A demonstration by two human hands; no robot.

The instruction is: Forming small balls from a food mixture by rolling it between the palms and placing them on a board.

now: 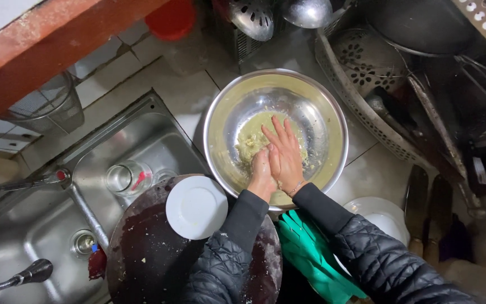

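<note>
A large steel bowl (322, 112) stands on the tiled counter, with pale yellowish mash (250, 139) on its bottom. Both my hands are inside the bowl. My left hand (261, 171) is curled into a fist and presses down on the mash. Over it lies my right hand (284, 152), fingers spread and flat, its palm on the left hand and the mash. Both arms wear black quilted sleeves.
A round dark chopping board (142, 247) with a white plate (196, 207) lies over the sink (40, 225) at the left, beside a glass jar (126, 178) and tap (35, 181). Green rubber gloves (307, 253) hang below the bowl. A dish rack (367, 107) with pots and ladles fills the right.
</note>
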